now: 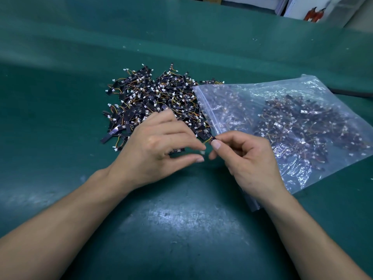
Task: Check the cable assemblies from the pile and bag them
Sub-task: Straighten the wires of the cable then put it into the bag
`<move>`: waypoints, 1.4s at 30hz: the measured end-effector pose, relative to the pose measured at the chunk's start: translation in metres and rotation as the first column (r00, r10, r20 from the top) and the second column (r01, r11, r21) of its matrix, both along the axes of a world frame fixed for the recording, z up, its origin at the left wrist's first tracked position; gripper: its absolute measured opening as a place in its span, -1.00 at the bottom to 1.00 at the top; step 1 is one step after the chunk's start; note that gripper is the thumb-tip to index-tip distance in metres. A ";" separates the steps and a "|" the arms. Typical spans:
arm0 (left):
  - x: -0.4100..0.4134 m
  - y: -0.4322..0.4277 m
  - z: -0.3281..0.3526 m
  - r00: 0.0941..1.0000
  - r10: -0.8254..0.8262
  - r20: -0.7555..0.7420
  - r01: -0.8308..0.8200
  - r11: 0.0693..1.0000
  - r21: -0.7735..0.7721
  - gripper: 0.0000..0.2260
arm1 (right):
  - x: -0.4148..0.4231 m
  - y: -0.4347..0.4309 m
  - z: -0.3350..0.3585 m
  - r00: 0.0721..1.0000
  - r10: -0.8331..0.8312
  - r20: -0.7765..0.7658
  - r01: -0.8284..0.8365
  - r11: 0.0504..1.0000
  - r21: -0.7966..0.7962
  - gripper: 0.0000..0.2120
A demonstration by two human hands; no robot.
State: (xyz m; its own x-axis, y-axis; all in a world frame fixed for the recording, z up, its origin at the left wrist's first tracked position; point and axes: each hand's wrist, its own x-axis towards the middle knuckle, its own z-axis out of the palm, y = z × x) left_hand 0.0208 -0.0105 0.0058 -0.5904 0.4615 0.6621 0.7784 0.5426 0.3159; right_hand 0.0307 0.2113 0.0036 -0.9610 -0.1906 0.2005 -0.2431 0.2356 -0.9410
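Right grip: right hand [248, 160], thumb and forefinger closed in a pinch on one end of a cable assembly [210, 140]; other fingers curled.
Left grip: left hand [157, 146], fingers loosely curved; thumb and forefinger tips sit either side of the white connector [202, 152]. Can't tell if they touch it.
Part axis: short, roughly 9-to-3 o'clock, spanning the gap between the hands above the counter [181, 219].
Pile [157, 98]: 11 o'clock of the hands; left hand overlaps its near edge.
Bag [292, 122]: part-filled, flat, 2 o'clock of right hand. Zip edge [210, 116] runs 11-to-5, just beside the right fingertips.
Next (judgement): right hand is nearer, so it feeds the part in toward 2 o'clock.
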 end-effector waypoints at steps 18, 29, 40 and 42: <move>-0.002 0.000 0.001 0.995 0.090 0.049 -0.093 0.994 0.050 -0.89 | 0.004 0.001 0.001 0.891 0.005 -0.454 0.147 0.942 0.301 -0.90; -0.001 0.000 0.000 0.996 0.062 0.059 -0.065 0.997 0.046 -0.89 | 0.001 0.005 -0.001 0.879 0.047 -0.474 0.112 0.947 0.301 -0.94; -0.001 0.001 0.003 0.997 0.039 0.059 -0.041 0.999 0.023 -0.92 | 0.003 0.004 0.001 0.890 0.033 -0.454 0.137 0.932 0.336 -0.86; 0.000 0.002 0.003 0.997 0.039 0.063 -0.041 0.999 0.026 -0.92 | 0.003 0.003 0.001 0.884 0.047 -0.465 0.124 0.936 0.330 -0.93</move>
State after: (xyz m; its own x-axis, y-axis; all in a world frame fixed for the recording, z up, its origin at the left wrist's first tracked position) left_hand 0.0209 -0.0085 0.0092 -0.6487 0.4189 0.6354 0.7345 0.5633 0.3785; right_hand 0.0337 0.2147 0.0044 -0.7827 -0.2931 0.5490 -0.6097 0.5381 -0.5820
